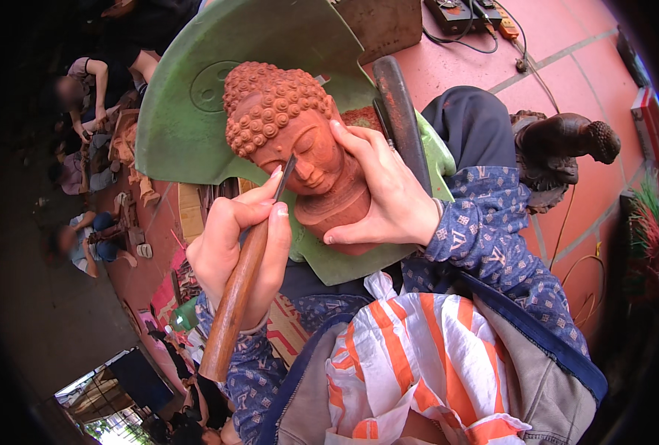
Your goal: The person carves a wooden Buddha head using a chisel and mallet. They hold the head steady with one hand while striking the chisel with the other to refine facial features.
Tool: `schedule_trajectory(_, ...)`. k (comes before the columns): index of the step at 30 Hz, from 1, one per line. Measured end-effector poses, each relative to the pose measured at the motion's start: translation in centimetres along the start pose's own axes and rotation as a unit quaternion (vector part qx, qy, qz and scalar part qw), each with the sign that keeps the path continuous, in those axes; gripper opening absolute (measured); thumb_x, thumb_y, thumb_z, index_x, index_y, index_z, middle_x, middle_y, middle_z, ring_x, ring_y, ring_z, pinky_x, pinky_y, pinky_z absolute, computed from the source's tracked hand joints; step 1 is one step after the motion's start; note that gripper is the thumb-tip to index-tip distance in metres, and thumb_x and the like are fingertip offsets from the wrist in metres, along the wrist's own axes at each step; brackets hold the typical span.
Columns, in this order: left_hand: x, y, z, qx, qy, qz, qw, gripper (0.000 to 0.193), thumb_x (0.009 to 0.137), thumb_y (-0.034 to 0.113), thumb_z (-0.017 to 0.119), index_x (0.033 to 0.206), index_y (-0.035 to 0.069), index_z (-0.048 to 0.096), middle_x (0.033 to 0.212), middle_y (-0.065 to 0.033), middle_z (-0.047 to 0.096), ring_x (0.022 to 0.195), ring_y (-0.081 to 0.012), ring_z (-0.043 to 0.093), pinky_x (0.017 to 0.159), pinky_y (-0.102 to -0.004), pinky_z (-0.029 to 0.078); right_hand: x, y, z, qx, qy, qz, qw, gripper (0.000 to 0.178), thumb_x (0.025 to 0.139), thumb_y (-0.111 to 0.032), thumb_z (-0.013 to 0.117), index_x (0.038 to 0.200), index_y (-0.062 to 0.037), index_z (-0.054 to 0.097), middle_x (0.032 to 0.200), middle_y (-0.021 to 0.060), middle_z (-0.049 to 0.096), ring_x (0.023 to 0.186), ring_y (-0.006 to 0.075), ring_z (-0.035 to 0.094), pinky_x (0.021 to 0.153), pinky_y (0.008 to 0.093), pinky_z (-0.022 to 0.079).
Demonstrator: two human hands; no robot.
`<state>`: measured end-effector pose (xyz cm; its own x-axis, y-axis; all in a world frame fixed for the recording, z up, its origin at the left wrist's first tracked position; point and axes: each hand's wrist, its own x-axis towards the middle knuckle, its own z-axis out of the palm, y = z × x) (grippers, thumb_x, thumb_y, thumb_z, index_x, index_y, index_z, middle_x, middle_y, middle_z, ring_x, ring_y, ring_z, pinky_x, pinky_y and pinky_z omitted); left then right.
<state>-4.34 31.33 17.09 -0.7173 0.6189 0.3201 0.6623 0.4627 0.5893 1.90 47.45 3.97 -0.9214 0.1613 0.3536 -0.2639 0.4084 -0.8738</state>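
Observation:
A reddish-brown carved Buddha head (292,133) with curled hair lies tilted on a green plastic scoop-like sheet (177,111) over my lap. My left hand (233,241) is closed around a carving chisel (234,297) with a long brown wooden handle. Its thin dark metal tip meets the face beside the nose, near the eye. My right hand (389,193) grips the bust from the side, fingers along the cheek and thumb at the base of the neck. Reddish dust lies on the green sheet behind the head.
A dark bar-like handle (403,119) stands right of the bust. A dark carved figure (567,152) sits on the red tiles at right. A black box with cables (467,16) is at the top. Other people (85,96) sit working at left. A striped white-orange cloth (418,356) covers my front.

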Motion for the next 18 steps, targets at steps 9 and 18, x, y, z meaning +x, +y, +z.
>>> schedule_trajectory(9, 1.6, -1.6, -1.0, -0.075, -0.055, 0.019, 0.996, 0.013, 0.081, -0.006, 0.067, 0.082, -0.002, 0.054, 0.100, -0.0240, 0.070, 0.081, -0.0140, 0.068, 0.070, -0.0251, 0.053, 0.1, -0.3, -0.3, -0.011, -0.004, 0.001, 1.000, 0.118, 0.054, -0.038, 0.088, 0.147, -0.0012, 0.024, 0.132, 0.0264, 0.038, 0.121, 0.0430, 0.043, 0.102, 0.0456, 0.038)
schedule_trajectory(18, -1.9, -2.8, -3.0, -0.291, -0.160, 0.047, 0.942, 0.018, 0.083, 0.007, 0.068, 0.081, -0.001, 0.052, 0.096, -0.0294, 0.067, 0.093, -0.0343, 0.069, 0.085, -0.0433, 0.055, 0.2, 0.6, 0.4, 0.015, -0.001, -0.036, 0.999, 0.120, 0.055, -0.039, 0.088, 0.148, -0.0038, 0.021, 0.136, 0.0269, 0.035, 0.124, 0.0443, 0.041, 0.104, 0.0490, 0.036)
